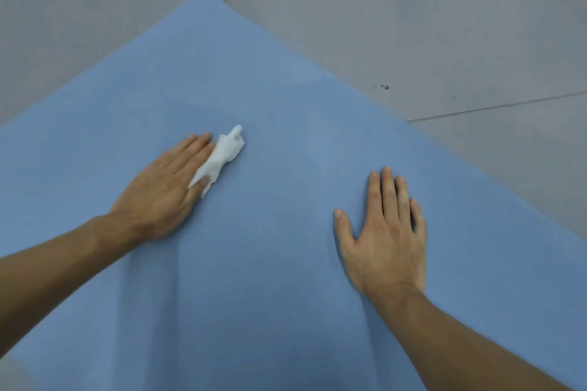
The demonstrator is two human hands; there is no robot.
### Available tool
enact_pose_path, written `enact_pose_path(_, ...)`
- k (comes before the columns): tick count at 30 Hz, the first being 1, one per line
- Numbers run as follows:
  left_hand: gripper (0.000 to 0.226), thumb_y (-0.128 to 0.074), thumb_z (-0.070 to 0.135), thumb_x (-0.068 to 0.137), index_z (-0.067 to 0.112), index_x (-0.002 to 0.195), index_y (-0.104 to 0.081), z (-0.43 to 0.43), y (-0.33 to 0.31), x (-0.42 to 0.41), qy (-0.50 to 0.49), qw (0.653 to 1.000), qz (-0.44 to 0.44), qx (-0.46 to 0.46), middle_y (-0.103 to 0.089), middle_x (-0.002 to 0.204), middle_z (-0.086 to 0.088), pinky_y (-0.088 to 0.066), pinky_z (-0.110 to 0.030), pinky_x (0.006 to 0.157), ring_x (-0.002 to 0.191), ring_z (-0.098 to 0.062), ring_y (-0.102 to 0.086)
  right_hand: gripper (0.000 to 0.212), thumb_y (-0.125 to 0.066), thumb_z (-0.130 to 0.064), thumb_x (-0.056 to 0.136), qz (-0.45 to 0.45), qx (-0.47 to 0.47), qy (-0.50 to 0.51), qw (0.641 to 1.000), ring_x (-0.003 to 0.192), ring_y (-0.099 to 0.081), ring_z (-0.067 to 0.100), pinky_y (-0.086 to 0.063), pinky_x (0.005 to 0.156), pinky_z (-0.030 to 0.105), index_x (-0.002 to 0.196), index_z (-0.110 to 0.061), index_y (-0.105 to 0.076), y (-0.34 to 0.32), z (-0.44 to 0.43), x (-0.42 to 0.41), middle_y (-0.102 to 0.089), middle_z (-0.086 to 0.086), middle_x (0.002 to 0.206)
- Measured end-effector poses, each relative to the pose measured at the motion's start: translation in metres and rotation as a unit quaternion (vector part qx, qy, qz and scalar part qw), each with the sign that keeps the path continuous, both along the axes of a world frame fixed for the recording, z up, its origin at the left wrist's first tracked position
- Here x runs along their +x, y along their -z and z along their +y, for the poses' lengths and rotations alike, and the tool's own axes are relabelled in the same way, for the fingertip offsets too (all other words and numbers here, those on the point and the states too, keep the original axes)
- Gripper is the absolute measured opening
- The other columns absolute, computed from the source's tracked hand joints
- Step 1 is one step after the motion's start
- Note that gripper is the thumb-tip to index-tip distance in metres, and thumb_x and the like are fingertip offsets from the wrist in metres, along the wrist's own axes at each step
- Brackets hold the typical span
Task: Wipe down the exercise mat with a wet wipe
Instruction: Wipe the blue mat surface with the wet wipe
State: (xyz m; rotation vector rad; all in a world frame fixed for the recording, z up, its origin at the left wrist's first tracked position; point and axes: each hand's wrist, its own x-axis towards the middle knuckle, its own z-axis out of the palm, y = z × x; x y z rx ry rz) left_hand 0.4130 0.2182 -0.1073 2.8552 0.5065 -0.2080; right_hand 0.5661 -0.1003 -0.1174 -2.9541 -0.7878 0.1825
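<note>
The mat (270,279) fills the lower frame and is steadied at lower right by the flat, open-fingered right hand (386,238). At centre left, the wipe (224,152) is pinched and pressed down by the left hand (162,190). Even pressure and overlapping strokes are best used.
</note>
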Motion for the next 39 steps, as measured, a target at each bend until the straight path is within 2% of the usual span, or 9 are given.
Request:
enact_pose_path(5, 0.079, -0.005, 0.065, 0.097, 0.024, 0.164, -0.010, 0.045, 0.003, -0.033, -0.097, 0.995, 0.007, 0.018, -0.008, 0.171, 0.009, -0.004, -0.031, 0.127, 0.156, -0.005, -0.001, 0.084, -0.014, -0.067, 0.098, 0.001, 0.003, 0.000, 1.000, 0.159, 0.008, 0.016, -0.005, 0.129, 0.041, 0.165, -0.018, -0.003, 0.000, 0.001, 0.000, 0.003, -0.001, 0.173)
enact_pose_path(9, 0.081, -0.006, 0.065, 0.097, 0.020, 0.164, -0.008, 0.036, 0.004, -0.034, -0.121, 0.993, -0.007, -0.006, -0.007, 0.170, 0.007, -0.003, -0.031, 0.127, 0.156, -0.007, -0.002, 0.085, -0.015, -0.067, 0.097, -0.002, 0.005, 0.002, 1.000, 0.159, 0.005, 0.017, -0.006, 0.128, 0.041, 0.165, -0.017, -0.006, 0.000, 0.000, 0.000, 0.000, -0.001, 0.173)
enact_pose_path(14, 0.070, -0.017, 0.050, 0.102, 0.014, 0.161, -0.013, -0.032, -0.001, -0.003, 0.016, 0.999, -0.024, -0.024, -0.009, 0.170, -0.001, -0.002, -0.029, 0.127, 0.158, -0.018, -0.010, 0.085, -0.016, -0.067, 0.097, -0.005, 0.007, 0.004, 1.000, 0.159, 0.003, 0.017, -0.007, 0.128, 0.042, 0.165, -0.017, -0.007, 0.000, 0.001, 0.000, -0.003, 0.000, 0.173)
enact_pose_path(17, 0.064, -0.019, 0.045, 0.106, 0.020, 0.163, -0.011, -0.078, -0.002, 0.013, 0.104, 0.994, -0.028, -0.033, -0.001, 0.172, 0.001, -0.002, -0.031, 0.128, 0.158, -0.013, -0.002, 0.084, -0.018, -0.067, 0.097, -0.004, 0.009, 0.005, 1.000, 0.159, 0.001, 0.018, -0.008, 0.128, 0.042, 0.165, -0.017, -0.009, 0.000, 0.002, 0.000, -0.005, 0.000, 0.173)
enact_pose_path(21, 0.062, -0.021, 0.044, 0.108, 0.022, 0.164, -0.008, -0.119, 0.003, 0.021, 0.172, 0.984, -0.025, -0.036, 0.003, 0.172, 0.006, 0.000, -0.032, 0.128, 0.158, -0.010, 0.005, 0.084, -0.017, -0.067, 0.097, -0.007, 0.007, 0.005, 1.000, 0.159, 0.001, 0.017, -0.008, 0.128, 0.042, 0.165, -0.017, -0.008, 0.000, 0.002, 0.000, -0.004, 0.000, 0.173)
enact_pose_path(24, 0.060, -0.021, 0.044, 0.109, 0.023, 0.164, -0.011, -0.108, 0.005, 0.018, 0.182, 0.983, -0.024, -0.024, 0.000, 0.172, 0.008, -0.004, -0.032, 0.128, 0.158, -0.010, 0.001, 0.084, -0.018, -0.067, 0.097, -0.005, 0.009, 0.004, 1.000, 0.159, 0.001, 0.017, -0.008, 0.128, 0.042, 0.165, -0.017, -0.008, 0.000, 0.002, 0.000, -0.004, 0.000, 0.173)
enact_pose_path(29, 0.063, -0.015, 0.050, 0.106, 0.022, 0.162, -0.010, -0.060, 0.001, 0.002, 0.097, 0.995, -0.006, -0.004, -0.003, 0.170, 0.006, -0.003, -0.028, 0.127, 0.158, -0.012, -0.005, 0.085, -0.014, -0.067, 0.097, -0.005, 0.000, 0.002, 1.000, 0.159, 0.004, 0.017, -0.007, 0.128, 0.041, 0.165, -0.017, -0.006, 0.000, 0.001, 0.000, -0.002, 0.000, 0.173)
enact_pose_path(32, 0.076, -0.009, 0.060, 0.102, 0.014, 0.161, -0.017, -0.024, -0.002, -0.015, 0.034, 0.999, -0.005, -0.006, -0.012, 0.169, 0.002, -0.005, -0.030, 0.127, 0.157, -0.018, -0.013, 0.085, -0.012, -0.068, 0.097, -0.001, 0.001, 0.000, 1.000, 0.159, 0.006, 0.016, -0.005, 0.128, 0.041, 0.165, -0.018, -0.004, 0.001, 0.000, 0.000, 0.001, -0.001, 0.173)
enact_pose_path(39, 0.068, -0.007, 0.062, 0.100, 0.034, 0.162, -0.004, 0.025, -0.005, -0.070, -0.112, 0.994, 0.017, -0.003, -0.001, 0.169, 0.018, -0.004, -0.033, 0.128, 0.155, 0.000, 0.004, 0.084, -0.010, -0.067, 0.097, 0.000, -0.001, -0.001, 1.000, 0.159, 0.006, 0.017, -0.004, 0.128, 0.041, 0.165, -0.017, -0.004, 0.001, 0.001, -0.001, 0.001, -0.001, 0.173)
